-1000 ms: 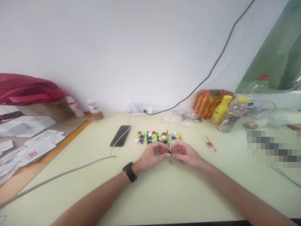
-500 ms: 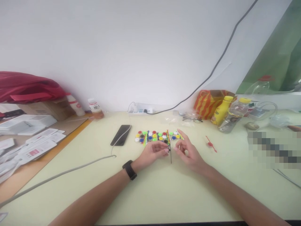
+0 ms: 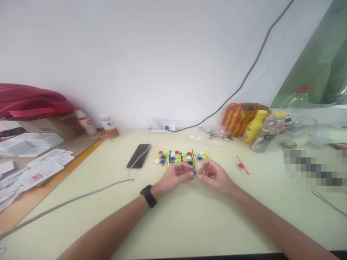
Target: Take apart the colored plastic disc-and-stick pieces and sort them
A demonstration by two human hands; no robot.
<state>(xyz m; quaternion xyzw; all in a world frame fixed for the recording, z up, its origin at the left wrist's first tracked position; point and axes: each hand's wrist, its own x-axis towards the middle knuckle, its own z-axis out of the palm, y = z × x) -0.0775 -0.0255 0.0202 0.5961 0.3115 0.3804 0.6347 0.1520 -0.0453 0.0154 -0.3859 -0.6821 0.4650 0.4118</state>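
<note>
Between the thumb and fingers of my left hand [image 3: 180, 173], which wears a black watch, is the small dark hub of a thin black spinner arrow. Its slim pointer [image 3: 197, 178] shows only as a faint blurred streak. My right hand [image 3: 214, 176] is close beside it, fingers curled and thumb and index tips together, with nothing visible in them. Behind my hands lie rows of round coloured discs [image 3: 177, 156] in red, yellow, green, blue, white and black, with coloured sticks [image 3: 192, 157] among them. A red spinner arrow [image 3: 240, 165] lies flat to the right.
A black phone [image 3: 137, 156] with a cable across it lies left of the discs. Eyeglasses [image 3: 221, 137], a striped bag [image 3: 233, 117], a yellow bottle [image 3: 254, 126] and a clear bottle [image 3: 267, 133] stand at the back right. White cards [image 3: 47, 166] cover the left side.
My right index finger, earlier stretched out, has curled in to the thumb. The black pointer, sharp before, is now a blurred streak. My left hand stays about where it was.
</note>
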